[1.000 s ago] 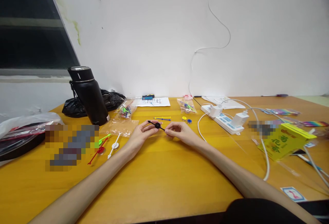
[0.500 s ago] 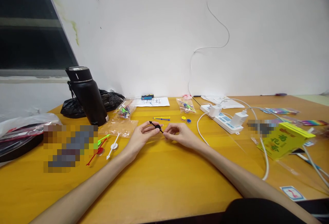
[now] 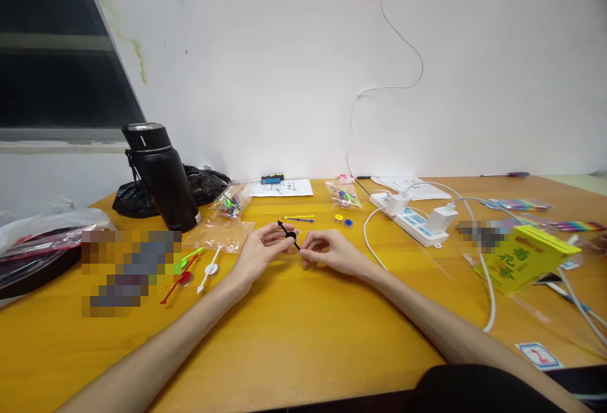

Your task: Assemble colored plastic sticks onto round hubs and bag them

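Black arrow turned steeper, round-hubbed, slim

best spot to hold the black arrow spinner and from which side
On the black arrow spinner, probably the round middle hub, coming from the left like the left hand: the hub is broader than the thin shaft, whose tail points toward the right hand.

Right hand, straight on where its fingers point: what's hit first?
The black arrow, its tail end right by the right hand; whether they touch is unclear. Beyond it, probably the left hand, though depth is hard to judge.
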